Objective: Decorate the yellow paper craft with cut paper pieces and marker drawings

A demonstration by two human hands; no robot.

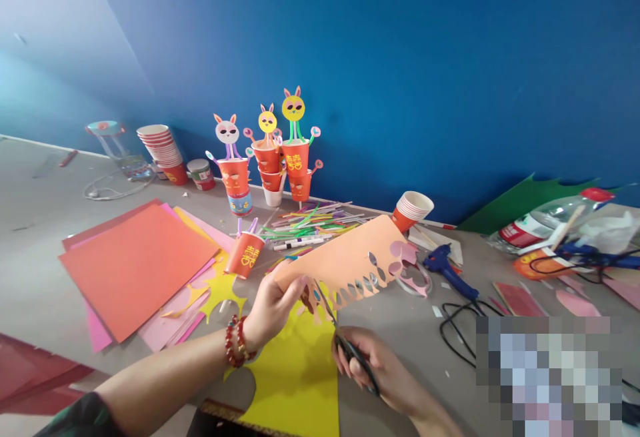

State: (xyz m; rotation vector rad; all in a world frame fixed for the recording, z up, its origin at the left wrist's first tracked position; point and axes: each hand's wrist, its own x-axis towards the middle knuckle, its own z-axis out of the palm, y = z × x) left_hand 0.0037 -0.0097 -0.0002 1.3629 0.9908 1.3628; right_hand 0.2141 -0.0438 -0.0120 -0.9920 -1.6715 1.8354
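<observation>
My left hand [280, 300], with red bead bracelets at the wrist, pinches the left end of an orange sheet of paper [345, 254]. A row of leaf-shaped holes runs along the sheet's lower edge. My right hand [367, 364] is closed around the black handles of a pair of scissors [343, 337]. The blades reach up to the paper's lower left edge, close to my left fingers. Below both hands lies a yellow sheet [295, 370] with a rounded cut-out at its left edge.
Orange paper [137, 267] tops a coloured stack at left. Behind stand bunny-faced cup figures [295, 157], stacked cups [163, 150] and scattered pipe cleaners [320, 220]. A tilted red cup [245, 255] is near my left hand. Rightward are a blue glue gun [450, 274] with black cable and a plastic bottle [545, 220].
</observation>
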